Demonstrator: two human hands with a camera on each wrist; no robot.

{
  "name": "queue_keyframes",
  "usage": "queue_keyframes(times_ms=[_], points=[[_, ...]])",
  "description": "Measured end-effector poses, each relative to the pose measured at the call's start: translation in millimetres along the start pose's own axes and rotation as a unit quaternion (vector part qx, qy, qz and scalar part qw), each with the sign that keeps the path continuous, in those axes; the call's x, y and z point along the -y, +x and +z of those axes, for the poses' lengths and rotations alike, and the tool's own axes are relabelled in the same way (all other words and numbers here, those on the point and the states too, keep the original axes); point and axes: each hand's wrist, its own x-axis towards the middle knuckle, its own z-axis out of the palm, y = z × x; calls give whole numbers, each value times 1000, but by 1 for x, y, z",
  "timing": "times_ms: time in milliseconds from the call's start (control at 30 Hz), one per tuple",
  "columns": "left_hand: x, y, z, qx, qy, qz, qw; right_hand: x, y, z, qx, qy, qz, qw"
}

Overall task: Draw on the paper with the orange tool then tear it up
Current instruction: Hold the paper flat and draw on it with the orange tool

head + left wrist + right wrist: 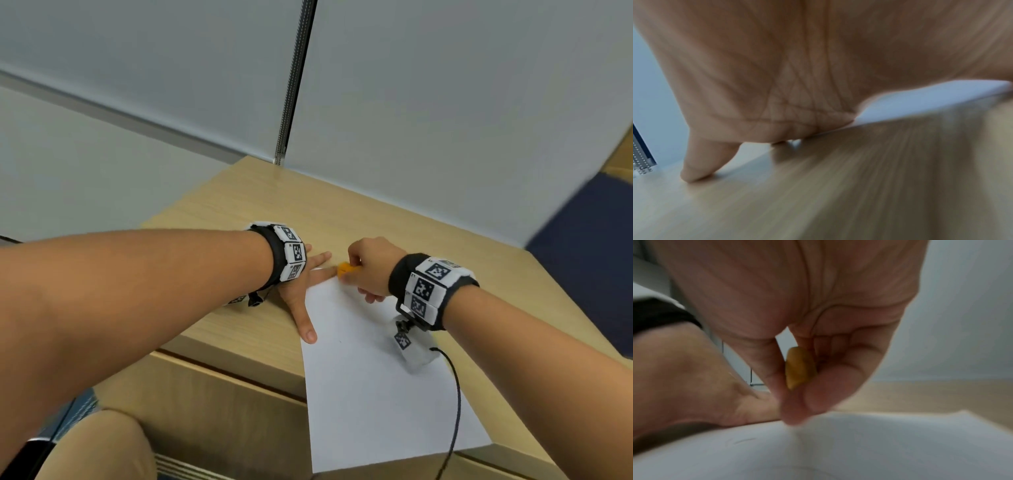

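Pinching the orange tool (346,268) in your right hand (371,270), press your left hand (298,294) flat on the paper (370,383); the tip seems hidden.

You face a light wooden desk (394,226) set in a corner of pale grey partition panels (462,102); a perforated metal strip (292,85) runs up the joint between them. A dark blue surface (589,253) shows past its right edge, your tan trouser leg (99,445) lower left

Person is wearing black left band (275,260) and right band (399,274), each carrying white tiles (424,286) with black square codes; black cable (456,404) is trailing from right one; tan trousers (102,445).
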Motion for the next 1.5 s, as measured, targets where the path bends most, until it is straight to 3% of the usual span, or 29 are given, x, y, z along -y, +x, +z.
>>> queue_keyframes(times_ms=[167,333,433,567,767,967,1133,1233,1400,1500], points=[[-7,-23,-11,7,2,-9,1000,-18,-52,7,19,-189,42,981],[-25,-46,-14,-3,-27,-13,1000,-17,-61,22,21,-144,58,988],[-43,-67,-7,-4,-58,-34,998,-12,-47,21,13,-132,39,990],[-34,-90,-3,5,-53,-9,999,-7,-32,23,-5,-122,-3,993],[9,-64,-17,14,1,5,1000,-7,-28,26,-10,-126,-69,990],[8,-30,-15,21,55,37,998,-3,-32,28,-44,-150,-161,975],[6,-22,-9,11,44,22,999,19,-30,33,18,-25,-213,977],[8,-21,-11,19,63,13,998,21,-24,32,13,27,-245,969],[11,-14,-6,12,50,11,999,18,6,24,-49,-105,-138,984],[14,-7,-4,10,60,15,998,27,2,24,-34,-103,-188,976]])
